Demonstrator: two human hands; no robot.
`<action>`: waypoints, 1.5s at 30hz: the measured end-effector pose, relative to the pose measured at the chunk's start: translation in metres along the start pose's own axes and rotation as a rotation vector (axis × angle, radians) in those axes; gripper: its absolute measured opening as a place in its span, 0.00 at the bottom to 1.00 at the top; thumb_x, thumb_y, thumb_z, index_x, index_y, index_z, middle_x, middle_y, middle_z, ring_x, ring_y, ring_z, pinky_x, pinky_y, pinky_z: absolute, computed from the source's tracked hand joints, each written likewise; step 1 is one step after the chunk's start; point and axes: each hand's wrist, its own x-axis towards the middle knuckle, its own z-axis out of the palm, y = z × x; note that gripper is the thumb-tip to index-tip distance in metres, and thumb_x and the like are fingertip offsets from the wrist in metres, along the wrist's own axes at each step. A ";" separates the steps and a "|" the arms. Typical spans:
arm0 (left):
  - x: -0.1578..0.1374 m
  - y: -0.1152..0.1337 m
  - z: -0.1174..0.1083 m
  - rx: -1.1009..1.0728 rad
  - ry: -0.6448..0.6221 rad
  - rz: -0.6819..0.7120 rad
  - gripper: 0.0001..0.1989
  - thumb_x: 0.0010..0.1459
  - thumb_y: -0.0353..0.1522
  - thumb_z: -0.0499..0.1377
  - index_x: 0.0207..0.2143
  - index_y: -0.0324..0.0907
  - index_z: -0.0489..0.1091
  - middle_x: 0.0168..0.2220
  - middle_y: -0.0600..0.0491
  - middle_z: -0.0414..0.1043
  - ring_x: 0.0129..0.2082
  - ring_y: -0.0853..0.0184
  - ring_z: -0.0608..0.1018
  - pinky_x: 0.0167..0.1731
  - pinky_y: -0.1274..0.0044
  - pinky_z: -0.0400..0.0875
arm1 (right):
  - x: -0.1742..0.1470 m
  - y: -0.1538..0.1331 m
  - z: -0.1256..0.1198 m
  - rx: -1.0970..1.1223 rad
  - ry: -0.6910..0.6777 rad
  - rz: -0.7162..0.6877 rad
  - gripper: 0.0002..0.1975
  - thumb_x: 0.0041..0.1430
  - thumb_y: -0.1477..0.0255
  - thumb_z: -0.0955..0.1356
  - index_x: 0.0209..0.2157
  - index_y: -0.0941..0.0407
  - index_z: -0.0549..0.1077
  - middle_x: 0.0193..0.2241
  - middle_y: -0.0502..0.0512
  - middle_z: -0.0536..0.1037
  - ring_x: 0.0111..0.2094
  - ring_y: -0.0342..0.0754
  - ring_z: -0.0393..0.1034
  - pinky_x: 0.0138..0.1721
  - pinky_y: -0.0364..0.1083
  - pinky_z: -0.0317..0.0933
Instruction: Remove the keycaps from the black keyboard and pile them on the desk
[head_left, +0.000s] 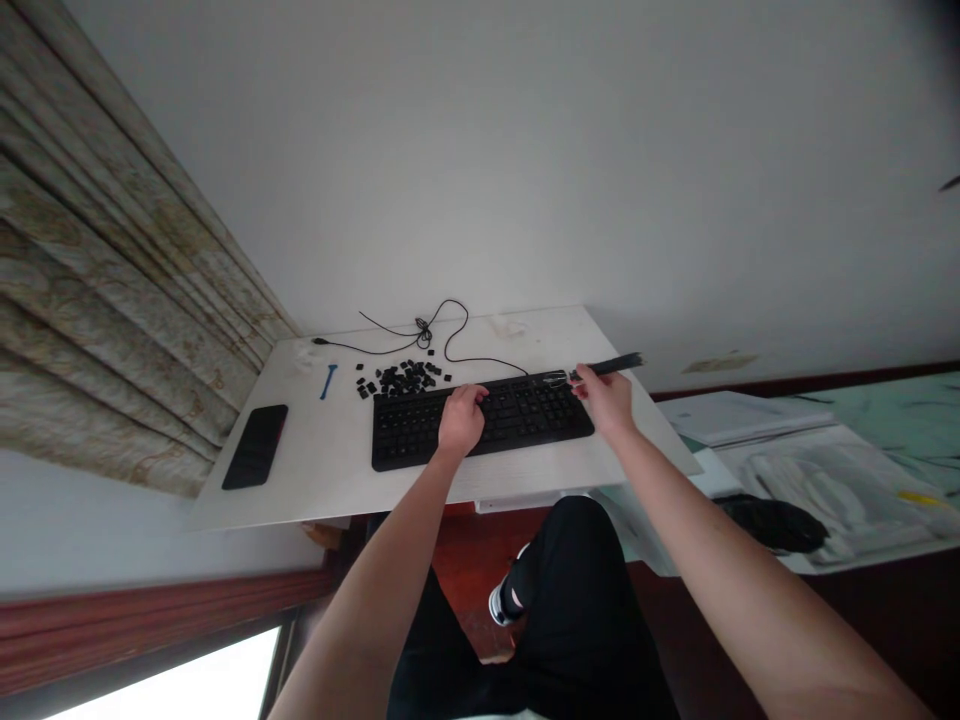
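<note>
A black keyboard (517,408) lies near the front edge of the white table, its keys facing up. My left hand (460,418) rests on top of its middle, fingers slightly bent and not wrapped round anything. In my right hand (604,395) is a keycap puller brush (621,363), gripped between thumb and fingers. Its dark bristles point right, while its thin wire loops reach left over the keyboard's upper right corner. Whether the wires touch a key is too small to tell. Loose black keycaps (406,378) are heaped behind the keyboard's left part.
The keyboard's cable (424,330) lies looped along the back of the table (337,490). Left of the keycaps is a small blue tool (328,381), and a black phone (256,446) lies at the left edge. A wall stands behind; a curtain (120,250) hangs on the left.
</note>
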 end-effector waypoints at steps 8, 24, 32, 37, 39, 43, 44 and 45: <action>0.001 -0.003 0.000 -0.021 0.031 -0.021 0.25 0.50 0.15 0.47 0.44 0.41 0.73 0.39 0.49 0.74 0.42 0.65 0.76 0.49 0.72 0.72 | -0.044 -0.042 0.056 -0.314 -0.470 -0.169 0.15 0.57 0.58 0.71 0.30 0.57 0.75 0.23 0.55 0.80 0.23 0.49 0.75 0.24 0.45 0.67; 0.000 0.005 -0.002 0.096 -0.013 -0.015 0.20 0.52 0.18 0.51 0.44 0.42 0.70 0.41 0.48 0.74 0.44 0.61 0.75 0.49 0.69 0.71 | -0.057 -0.042 0.087 -0.701 -0.523 -0.403 0.08 0.59 0.69 0.71 0.27 0.54 0.73 0.23 0.54 0.78 0.28 0.51 0.75 0.31 0.45 0.63; -0.003 0.016 -0.006 0.241 -0.065 0.023 0.13 0.55 0.24 0.58 0.44 0.41 0.69 0.44 0.45 0.74 0.45 0.58 0.75 0.49 0.68 0.71 | -0.052 -0.051 0.093 -0.740 -0.608 -0.415 0.06 0.60 0.73 0.69 0.29 0.57 0.76 0.31 0.60 0.82 0.36 0.55 0.78 0.38 0.48 0.67; -0.003 0.016 -0.002 0.292 -0.097 0.069 0.15 0.58 0.29 0.60 0.49 0.39 0.69 0.47 0.44 0.74 0.51 0.55 0.74 0.51 0.65 0.69 | -0.061 -0.037 0.085 -0.614 -0.626 -0.444 0.05 0.62 0.73 0.68 0.35 0.55 0.78 0.33 0.57 0.82 0.36 0.53 0.79 0.39 0.47 0.69; -0.003 0.013 -0.001 0.307 -0.114 0.092 0.14 0.61 0.29 0.59 0.49 0.38 0.70 0.47 0.43 0.74 0.51 0.55 0.73 0.51 0.65 0.68 | -0.063 -0.028 0.080 -0.498 -0.637 -0.454 0.06 0.63 0.72 0.68 0.37 0.55 0.78 0.33 0.56 0.82 0.36 0.52 0.79 0.40 0.47 0.69; -0.001 0.006 0.000 0.282 -0.137 0.119 0.11 0.64 0.29 0.56 0.47 0.40 0.73 0.46 0.45 0.75 0.50 0.58 0.73 0.50 0.67 0.69 | -0.068 -0.014 0.071 -0.345 -0.648 -0.473 0.07 0.65 0.70 0.66 0.38 0.55 0.78 0.29 0.53 0.81 0.37 0.52 0.79 0.42 0.47 0.71; -0.001 0.004 0.000 0.276 -0.143 0.125 0.10 0.64 0.28 0.56 0.46 0.40 0.73 0.45 0.45 0.75 0.49 0.58 0.73 0.50 0.67 0.69 | -0.069 -0.012 0.069 -0.333 -0.642 -0.483 0.08 0.65 0.69 0.66 0.39 0.54 0.78 0.29 0.53 0.81 0.38 0.52 0.79 0.43 0.48 0.71; -0.001 0.004 0.000 0.274 -0.152 0.129 0.10 0.64 0.28 0.56 0.46 0.40 0.74 0.45 0.46 0.74 0.49 0.58 0.73 0.50 0.67 0.69 | -0.072 -0.011 0.068 -0.329 -0.632 -0.494 0.08 0.66 0.69 0.66 0.40 0.54 0.78 0.30 0.54 0.81 0.38 0.53 0.79 0.43 0.48 0.71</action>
